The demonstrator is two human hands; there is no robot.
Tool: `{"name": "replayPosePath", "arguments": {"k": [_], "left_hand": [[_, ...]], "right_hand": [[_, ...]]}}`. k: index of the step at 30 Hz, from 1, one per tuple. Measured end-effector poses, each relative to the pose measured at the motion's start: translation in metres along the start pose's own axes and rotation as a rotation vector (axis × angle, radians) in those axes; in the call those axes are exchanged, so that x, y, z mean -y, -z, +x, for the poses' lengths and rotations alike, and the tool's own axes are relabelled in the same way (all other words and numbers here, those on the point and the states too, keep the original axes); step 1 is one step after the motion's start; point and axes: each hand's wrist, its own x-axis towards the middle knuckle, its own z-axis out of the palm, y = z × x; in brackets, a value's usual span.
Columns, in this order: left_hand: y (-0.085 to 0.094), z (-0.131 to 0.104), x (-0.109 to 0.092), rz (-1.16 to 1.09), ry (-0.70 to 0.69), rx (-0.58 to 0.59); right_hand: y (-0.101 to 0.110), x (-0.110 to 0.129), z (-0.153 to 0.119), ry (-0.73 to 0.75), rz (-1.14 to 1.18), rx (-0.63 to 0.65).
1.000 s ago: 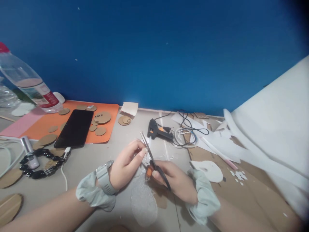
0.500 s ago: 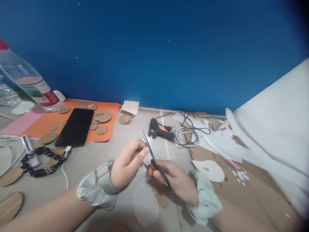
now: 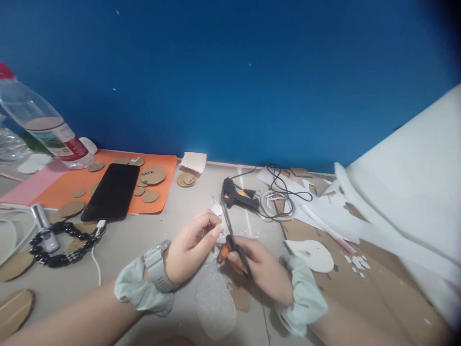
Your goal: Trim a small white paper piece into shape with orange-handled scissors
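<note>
My right hand (image 3: 261, 269) holds scissors (image 3: 240, 254) with black and orange handles, their blades pointing away from me and looking nearly closed. Close on their left, my left hand (image 3: 194, 245) pinches a small whitish piece between thumb and fingertips; its outline is partly hidden by the fingers. Below both hands lies a clear, frosted rounded sheet (image 3: 216, 305), with a brown cardboard scrap (image 3: 240, 294) beside it. Just beyond the blade tips rests a black glue gun (image 3: 239, 196).
A phone (image 3: 111, 192) and cardboard discs (image 3: 153, 176) lie on orange paper (image 3: 169, 168) at the left, near a bottle (image 3: 57, 134) and a black bead bracelet (image 3: 57, 262). White paper scraps (image 3: 313, 254) and cardboard (image 3: 374, 298) spread over the right side.
The scissor blades have swung slightly to the right and look closer together. More of a whitish piece shows by my left fingertips. Both hands stay in nearly the same place.
</note>
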Motion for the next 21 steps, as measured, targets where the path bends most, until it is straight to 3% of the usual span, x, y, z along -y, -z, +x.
{"name": "replayPosePath", "arguments": {"k": [6,8,21], "left_hand": [[-0.0006,0.0018,0.0014,0.088,0.006,0.114],[-0.0005,0.0022,0.0027,0.098,0.001,0.145],[-0.0024,0.0031,0.0028,0.104,0.016,0.194]], "right_hand": [[-0.0026,0.0044,-0.0008,-0.057,0.104,-0.393],[-0.0011,0.0058,-0.0007,-0.063,0.104,-0.457],[0.0,0.0032,-0.0023,-0.032,-0.038,-0.352]]}}
